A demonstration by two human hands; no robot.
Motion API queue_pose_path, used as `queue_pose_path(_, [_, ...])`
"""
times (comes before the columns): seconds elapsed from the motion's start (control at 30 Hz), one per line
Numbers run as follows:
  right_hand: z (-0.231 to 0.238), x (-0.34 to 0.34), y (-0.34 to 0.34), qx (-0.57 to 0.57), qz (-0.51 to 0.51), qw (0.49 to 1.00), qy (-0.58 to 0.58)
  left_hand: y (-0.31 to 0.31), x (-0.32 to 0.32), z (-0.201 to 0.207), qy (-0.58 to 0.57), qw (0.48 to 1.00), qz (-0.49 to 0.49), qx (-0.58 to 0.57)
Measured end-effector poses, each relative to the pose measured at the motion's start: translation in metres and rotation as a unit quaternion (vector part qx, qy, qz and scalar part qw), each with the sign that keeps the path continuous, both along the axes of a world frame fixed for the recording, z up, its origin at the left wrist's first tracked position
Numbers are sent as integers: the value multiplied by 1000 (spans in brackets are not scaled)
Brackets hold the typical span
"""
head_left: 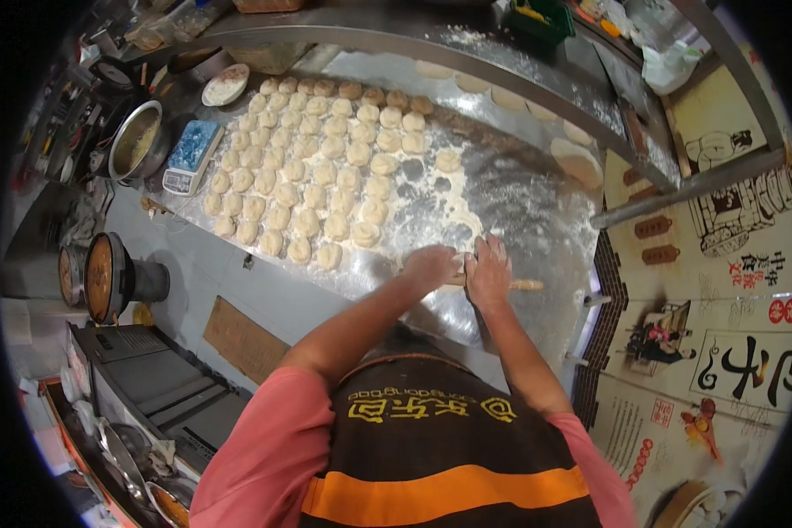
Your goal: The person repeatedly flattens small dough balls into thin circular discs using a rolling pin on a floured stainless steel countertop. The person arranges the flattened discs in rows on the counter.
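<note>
Close to the front edge of the metal table (546,211), my right hand (489,271) is over a wooden rolling pin (526,284), whose handle sticks out to the right. My left hand (433,267) is closed at the pin's left part; whatever its fingers pinch is hidden, though something pale shows between the hands. To the left and beyond, rows of round, pleated dough buns (324,172) sit on flour. One lone bun (448,159) stands right of the rows. Flat dough discs (576,165) lie along the far right edge.
A digital scale (183,181) with a blue top, a metal bowl (136,141) and a pale dish (226,85) stand at the left. A metal shelf (414,37) overhangs the table's far side. On the floor are a large orange-brown pot (99,277) and cardboard (242,339).
</note>
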State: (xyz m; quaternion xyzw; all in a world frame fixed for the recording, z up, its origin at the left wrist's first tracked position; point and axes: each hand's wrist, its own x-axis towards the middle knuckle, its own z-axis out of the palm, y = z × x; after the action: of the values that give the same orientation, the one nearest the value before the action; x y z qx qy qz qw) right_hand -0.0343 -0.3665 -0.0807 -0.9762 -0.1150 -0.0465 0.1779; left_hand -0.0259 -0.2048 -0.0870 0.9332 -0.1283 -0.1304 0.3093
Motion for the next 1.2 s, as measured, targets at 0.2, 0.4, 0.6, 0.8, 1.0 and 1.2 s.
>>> queue_pose_path(0.2, [15, -91, -14, -90, 57, 994, -18, 12, 0, -11, 89, 970, 126, -187])
queue_pose_path(0.4, [0, -14, 1, -40, -40, 998, 11, 4, -5, -6, 28, 991, 91, -94])
queue_pose_path(0.6, [4, -28, -3, -43, 22, 999, 12, 4, 2, 26, 83, 996, 13, 10])
queue_pose_path(0.8, [13, -84, -11, -99, 39, 994, 15, 7, -7, -11, 74, 973, 129, -176])
queue_pose_path(1.0, [-2, 1, 2, -26, -36, 999, 10, 0, 1, 19, 94, 988, 75, -93])
queue_pose_path(1.2, [15, -71, -10, -75, 42, 996, 23, 4, -2, -17, 84, 985, 86, -120])
